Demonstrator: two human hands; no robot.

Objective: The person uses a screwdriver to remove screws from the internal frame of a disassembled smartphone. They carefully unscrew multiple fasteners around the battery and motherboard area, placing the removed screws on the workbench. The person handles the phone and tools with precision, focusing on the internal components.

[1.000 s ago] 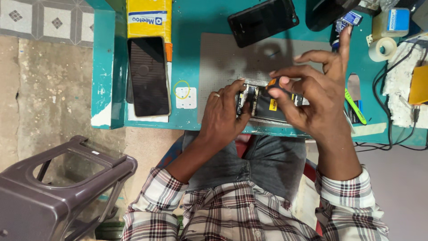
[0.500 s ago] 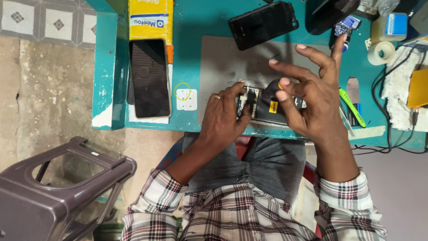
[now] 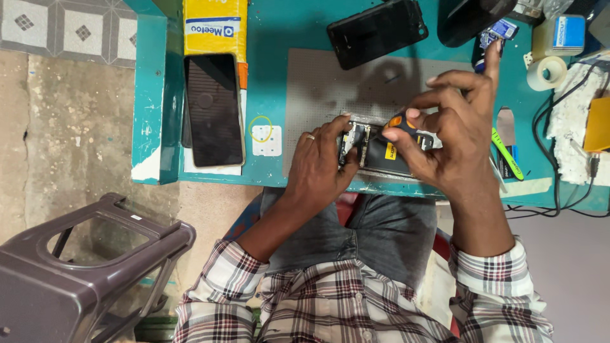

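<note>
An opened phone (image 3: pixel 381 152) with its back off lies on a grey work mat (image 3: pixel 318 89) near the front edge of a teal table (image 3: pixel 152 95). My left hand (image 3: pixel 318 168) presses down on the phone's left end, fingers curled over its edge. My right hand (image 3: pixel 451 133) pinches a small screwdriver (image 3: pixel 401 125) with a black and orange handle, its tip down on the phone's upper part. The right index finger sticks out toward the back of the table.
A dark phone (image 3: pixel 213 109) lies face up at the left beside a yellow box (image 3: pixel 215 25). Another black phone (image 3: pixel 376 32) sits at the back. A tape roll (image 3: pixel 545 73), green tweezers (image 3: pixel 506 152), cables and a small white square (image 3: pixel 265 140) lie about. A purple-grey plastic stool (image 3: pixel 82 260) stands lower left.
My right hand has closed from spread fingers into a pinch on the screwdriver and shifted slightly up over the phone. The left hand has stayed on the phone.
</note>
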